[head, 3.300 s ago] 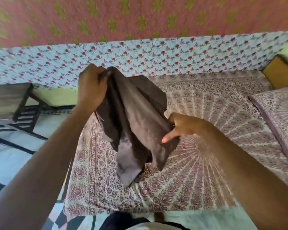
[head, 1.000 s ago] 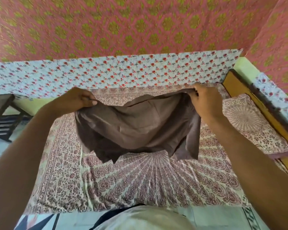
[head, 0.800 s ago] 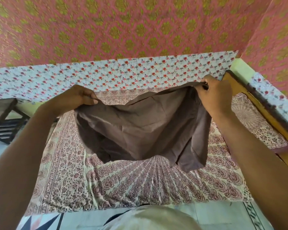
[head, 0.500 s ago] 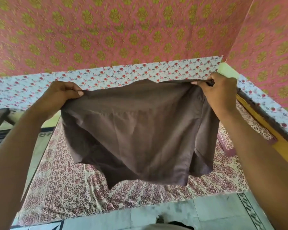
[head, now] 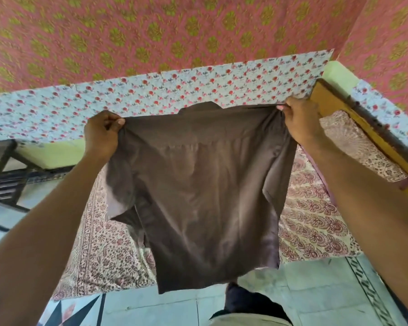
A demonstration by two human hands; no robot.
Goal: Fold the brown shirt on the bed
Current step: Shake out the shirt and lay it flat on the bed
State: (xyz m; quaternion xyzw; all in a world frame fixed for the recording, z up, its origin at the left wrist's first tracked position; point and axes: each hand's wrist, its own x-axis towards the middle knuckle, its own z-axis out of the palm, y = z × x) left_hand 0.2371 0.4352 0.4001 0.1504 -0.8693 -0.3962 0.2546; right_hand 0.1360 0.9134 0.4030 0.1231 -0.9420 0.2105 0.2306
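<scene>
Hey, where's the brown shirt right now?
In the head view the brown shirt hangs spread out mid-frame, pinched at its shoulders by the left hand and right hand, above the patterned bed.

Two bare forearms, no sleeves, no watch, no rings or bands in sight. Left hand (head: pixel 101 134) with short, plain nails on thumb and fingers. Right hand (head: pixel 300 122) seen from the back, knuckles showing, nails mostly hidden. Near the bottom edge, a light beige garment (head: pixel 250 320) at the waist and dark trousers (head: pixel 247 300) below it.
</scene>
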